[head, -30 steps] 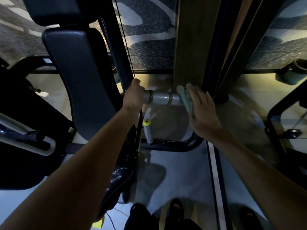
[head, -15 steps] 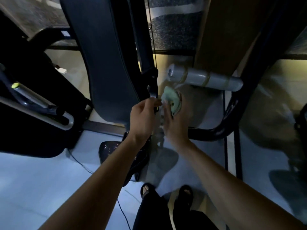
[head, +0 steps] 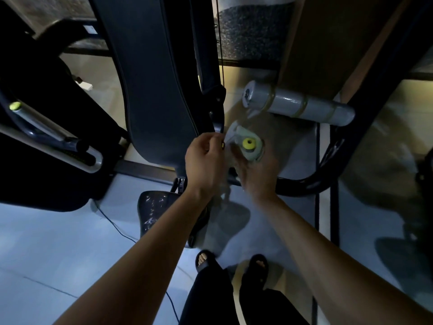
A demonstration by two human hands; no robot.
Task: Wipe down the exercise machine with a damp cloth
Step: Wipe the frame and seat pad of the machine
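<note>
The exercise machine has a dark padded backrest (head: 154, 78), a black frame and a grey foam roller (head: 297, 106) on a bar. Below the roller stands a short handle with a yellow end cap (head: 248, 143). A pale green cloth (head: 241, 134) is wrapped round that handle. My right hand (head: 255, 172) grips the cloth round the handle; motion blur smears its fingers. My left hand (head: 206, 160) sits just left of it, fingers curled and pinching the cloth's edge by the black bracket (head: 218, 120).
A second machine arm with a yellow-tipped grey handle (head: 35, 120) reaches in from the left. A black seat pad (head: 159, 212) and a thin cable (head: 117, 228) lie on the pale floor. My sandalled feet (head: 232, 263) stand below. A curved black base tube (head: 311, 181) runs right.
The view dropped from the foam roller to the lower handle. My right hand moved the cloth off the roller's end down onto the yellow-capped handle; my left hand left the roller and came beside it.
</note>
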